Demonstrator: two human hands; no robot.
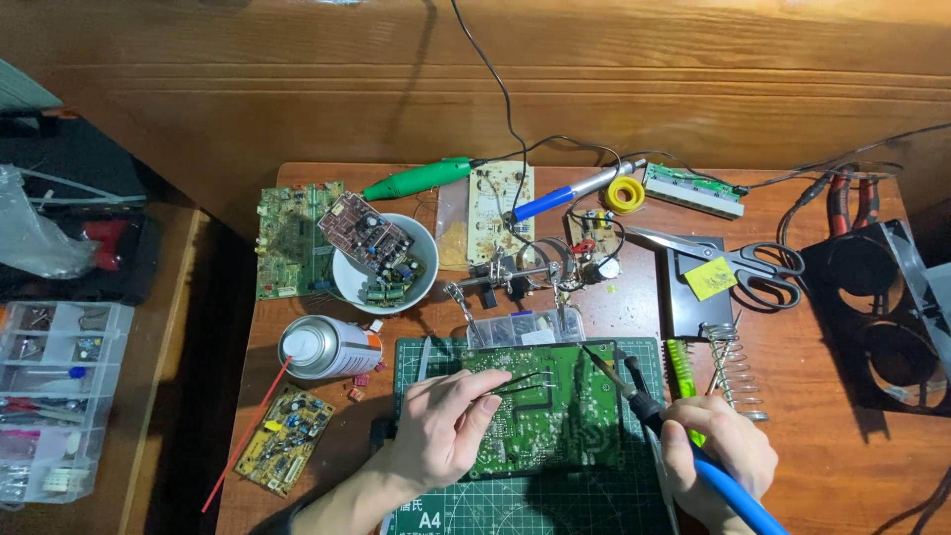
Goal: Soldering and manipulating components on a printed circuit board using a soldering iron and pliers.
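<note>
Near the worktop's front edge, a green board [555,416] lies on a cutting mat [555,500]. The left hand [441,426] pinches tweezers [523,381] over the board. The right hand [715,451] grips a soldering iron [634,391], tip touching the board's back edge.

Bright, sharp overhead light on the desk; edges fall dim.
</note>
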